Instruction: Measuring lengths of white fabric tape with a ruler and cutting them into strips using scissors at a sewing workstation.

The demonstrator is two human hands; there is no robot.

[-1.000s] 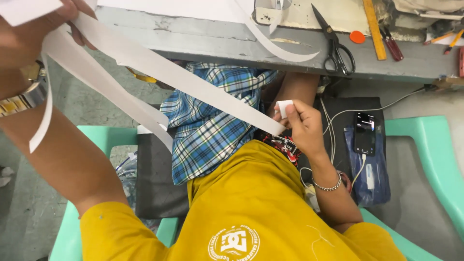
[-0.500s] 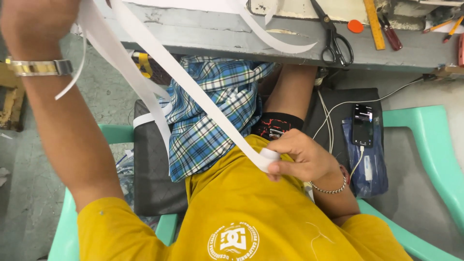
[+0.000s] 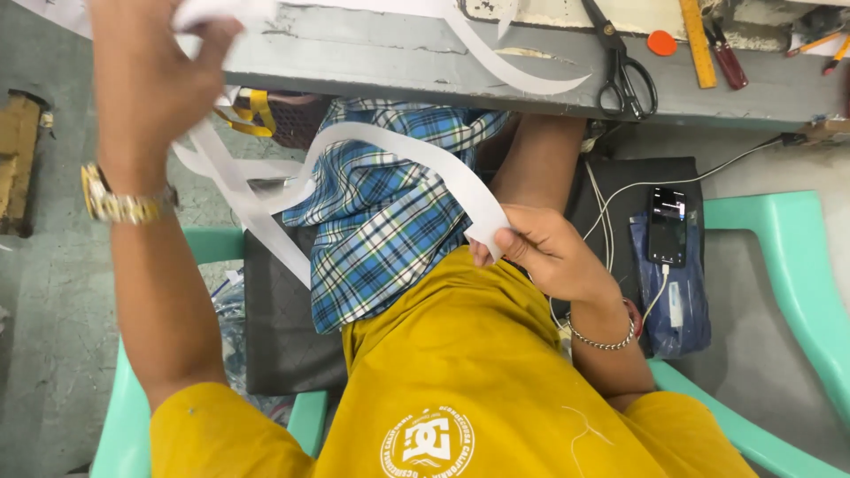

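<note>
My left hand [image 3: 146, 66] is raised near the table edge, with a gold watch on the wrist, and grips one end of a long white paper strip [image 3: 398, 150]. The strip sags in a slack curve across my plaid shorts. My right hand [image 3: 544, 252] pinches the strip's other end low by my lap, just above my yellow shirt. More white strip loops hang below the left hand, toward the seat.
Black scissors [image 3: 624, 71], an orange lid [image 3: 660, 42], a yellow ruler [image 3: 697, 40] and a curved paper offcut [image 3: 522, 75] lie on the grey table [image 3: 372, 62]. A phone [image 3: 667, 226] on a cable rests on a blue pouch on the green chair [image 3: 788, 257].
The strip, taut before, now hangs slack in a curve. My left hand moved right toward the table edge; my right hand lifted slightly with the strip's end.
</note>
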